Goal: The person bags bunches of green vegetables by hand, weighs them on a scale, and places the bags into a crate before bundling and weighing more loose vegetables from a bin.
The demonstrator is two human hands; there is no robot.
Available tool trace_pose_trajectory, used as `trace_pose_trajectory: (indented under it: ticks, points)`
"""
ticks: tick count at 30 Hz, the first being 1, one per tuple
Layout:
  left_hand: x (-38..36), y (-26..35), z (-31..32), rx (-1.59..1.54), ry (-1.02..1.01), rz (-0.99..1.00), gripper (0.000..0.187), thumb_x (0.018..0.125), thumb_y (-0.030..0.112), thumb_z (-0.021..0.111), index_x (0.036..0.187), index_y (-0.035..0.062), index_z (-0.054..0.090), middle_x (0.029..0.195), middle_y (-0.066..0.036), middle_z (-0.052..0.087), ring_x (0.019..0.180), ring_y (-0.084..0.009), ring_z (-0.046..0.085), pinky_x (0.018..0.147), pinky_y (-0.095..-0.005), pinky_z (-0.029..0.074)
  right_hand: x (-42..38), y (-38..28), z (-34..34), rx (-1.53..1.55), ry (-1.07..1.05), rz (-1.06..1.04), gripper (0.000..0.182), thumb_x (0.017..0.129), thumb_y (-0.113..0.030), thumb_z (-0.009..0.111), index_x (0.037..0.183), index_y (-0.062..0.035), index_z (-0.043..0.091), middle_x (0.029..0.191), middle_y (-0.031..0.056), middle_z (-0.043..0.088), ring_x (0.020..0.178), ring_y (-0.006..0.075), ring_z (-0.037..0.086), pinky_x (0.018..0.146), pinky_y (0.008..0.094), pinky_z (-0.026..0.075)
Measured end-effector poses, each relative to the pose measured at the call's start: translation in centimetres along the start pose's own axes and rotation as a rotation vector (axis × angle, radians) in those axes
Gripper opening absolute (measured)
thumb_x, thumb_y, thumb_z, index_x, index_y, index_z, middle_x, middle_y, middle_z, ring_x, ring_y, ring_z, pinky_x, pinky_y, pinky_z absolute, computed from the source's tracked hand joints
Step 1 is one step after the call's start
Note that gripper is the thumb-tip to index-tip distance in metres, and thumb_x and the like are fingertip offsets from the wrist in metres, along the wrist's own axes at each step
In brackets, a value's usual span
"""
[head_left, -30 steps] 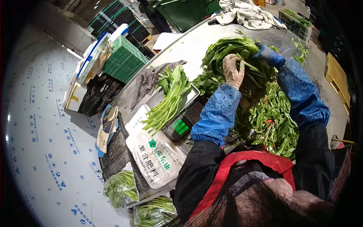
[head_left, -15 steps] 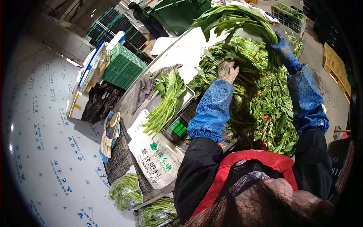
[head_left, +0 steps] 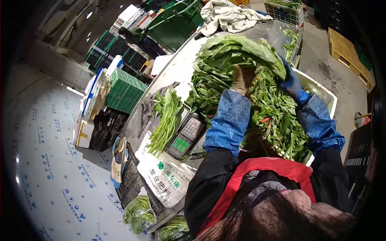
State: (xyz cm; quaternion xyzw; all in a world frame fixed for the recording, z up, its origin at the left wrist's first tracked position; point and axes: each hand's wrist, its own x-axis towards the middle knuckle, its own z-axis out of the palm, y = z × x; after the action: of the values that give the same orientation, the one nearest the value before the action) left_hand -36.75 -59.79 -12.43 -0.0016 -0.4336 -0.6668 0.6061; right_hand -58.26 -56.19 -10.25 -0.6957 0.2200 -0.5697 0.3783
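A thick bunch of leafy greens (head_left: 241, 50) is lifted above the loose pile of greens (head_left: 277, 116) in front of me. My right hand (head_left: 291, 82), in a blue glove, grips the bunch at its right end. In a beige glove, my left hand (head_left: 241, 78) reaches up from below and closes on the stems under the bunch. Both forearms wear blue patterned sleeves. A smaller bundle of greens (head_left: 165, 116) lies on the tray of a digital scale (head_left: 185, 134) left of my left arm.
A white printed bag (head_left: 165, 176) lies below the scale, with bagged greens (head_left: 138, 209) near the table's front edge. Green crates (head_left: 124, 90) are stacked at the left, a white cloth (head_left: 227, 16) lies at the far end, and a white bin rim (head_left: 321, 90) is at the right.
The bunch held high by my right hand has come down and toward me. My left hand has moved from the pile up under the bunch. The view has shifted slightly.
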Motion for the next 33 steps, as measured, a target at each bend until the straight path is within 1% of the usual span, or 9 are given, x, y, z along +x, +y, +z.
trace_pose_trajectory:
  ticks: [1, 2, 4, 13, 16, 19, 24, 28, 33]
  points:
    - [-0.2, -1.4, -1.4, -0.516, -0.184, -0.09, 0.078, 0.072, 0.064, 0.053, 0.129, 0.0127, 0.035, 0.126, -0.007, 0.043, 0.116, -0.0248, 0.036, 0.102, -0.0417, 0.025, -1.2, 0.6, 0.1, -0.09, 0.0, -0.073, 0.075, 0.066, 0.004, 0.061, 0.133, -0.004, 0.028, 0.124, 0.014, 0.047, 0.114, 0.0199, 0.044, 0.095, 0.0305, 0.034]
    - [-1.2, 0.0, 4.2, -0.168, 0.316, -0.036, 0.089, 0.064, 0.071, 0.052, 0.129, 0.0139, 0.034, 0.129, -0.007, 0.04, 0.118, -0.0279, 0.036, 0.102, -0.0447, 0.024, -2.6, 1.2, -0.7, -0.471, -0.029, -0.058, 0.076, 0.066, 0.001, 0.063, 0.133, -0.0045, 0.028, 0.121, 0.0163, 0.049, 0.111, 0.024, 0.048, 0.092, 0.0322, 0.037]
    - [-0.8, -0.9, 5.1, -0.204, 0.288, 0.082, 0.095, 0.062, 0.073, 0.053, 0.131, 0.0117, 0.031, 0.132, -0.012, 0.036, 0.117, -0.0301, 0.039, 0.098, -0.0472, 0.032, -4.8, 1.2, -1.1, -0.655, -0.132, 0.053, 0.077, 0.067, -0.009, 0.069, 0.133, -0.0064, 0.028, 0.121, 0.0189, 0.048, 0.111, 0.0331, 0.049, 0.091, 0.0358, 0.039]
    - [-0.2, -6.3, 6.4, -0.205, 0.484, -0.045, 0.054, 0.075, 0.043, 0.061, 0.113, 0.0055, 0.052, 0.106, -0.012, 0.058, 0.096, -0.0265, 0.055, 0.088, -0.0415, 0.041, -3.8, 0.3, -3.5, -0.764, -0.231, -0.097, 0.112, 0.045, -0.022, 0.081, 0.136, -0.0058, 0.018, 0.137, 0.0185, 0.026, 0.123, 0.0366, 0.027, 0.104, 0.0396, 0.023]
    - [-0.1, -7.8, 5.1, -0.124, 0.684, -0.124, 0.042, 0.073, 0.037, 0.064, 0.102, 0.0071, 0.058, 0.099, -0.008, 0.061, 0.087, -0.0239, 0.058, 0.083, -0.0368, 0.045, -2.9, -1.0, -2.3, -0.771, -0.32, -0.369, 0.077, 0.057, -0.015, 0.074, 0.127, -0.0139, 0.042, 0.118, 0.0169, 0.047, 0.105, 0.0351, 0.047, 0.087, 0.0399, 0.04]
    - [0.7, -6.6, 5.2, -0.241, 0.555, -0.072, 0.038, 0.075, 0.036, 0.061, 0.099, 0.0075, 0.059, 0.095, -0.007, 0.062, 0.085, -0.0247, 0.059, 0.08, -0.0394, 0.047, -6.6, 4.1, -4.8, -0.691, -0.379, -0.123, 0.017, 0.073, -0.014, 0.06, 0.09, -0.0092, 0.062, 0.09, 0.0118, 0.059, 0.08, 0.0312, 0.058, 0.066, 0.0363, 0.047]
    - [0.7, -4.0, 7.3, -0.224, 0.465, -0.031, 0.032, 0.078, 0.034, 0.055, 0.092, 0.0058, 0.06, 0.093, -0.01, 0.062, 0.084, -0.0243, 0.058, 0.08, -0.0397, 0.046, -9.1, 8.5, -10.6, -0.984, -0.827, 0.431, 0.034, 0.068, -0.032, 0.067, 0.091, -0.0076, 0.063, 0.089, 0.0133, 0.062, 0.08, 0.0349, 0.057, 0.074, 0.0398, 0.047]
    - [0.7, -5.0, 8.2, -0.225, 0.311, -0.067, 0.035, 0.077, 0.032, 0.055, 0.092, -0.0001, 0.059, 0.091, -0.012, 0.06, 0.092, -0.0291, 0.055, 0.085, -0.0415, 0.043, -5.0, 6.6, -9.7, -0.405, -0.326, 0.479, 0.086, 0.068, -0.048, 0.069, 0.131, -0.0012, 0.033, 0.13, 0.0217, 0.038, 0.12, 0.0286, 0.039, 0.099, 0.036, 0.03]
    - [1.2, -6.9, 6.7, -0.304, 0.345, -0.124, 0.031, 0.078, 0.031, 0.053, 0.082, 0.0008, 0.058, 0.088, -0.012, 0.06, 0.087, -0.0258, 0.056, 0.088, -0.0383, 0.041, -3.8, 7.5, -6.1, 0.406, 0.145, 0.53, 0.049, 0.076, -0.025, 0.067, 0.112, 0.0044, 0.051, 0.107, 0.0095, 0.057, 0.097, 0.0171, 0.053, 0.087, 0.0269, 0.041]
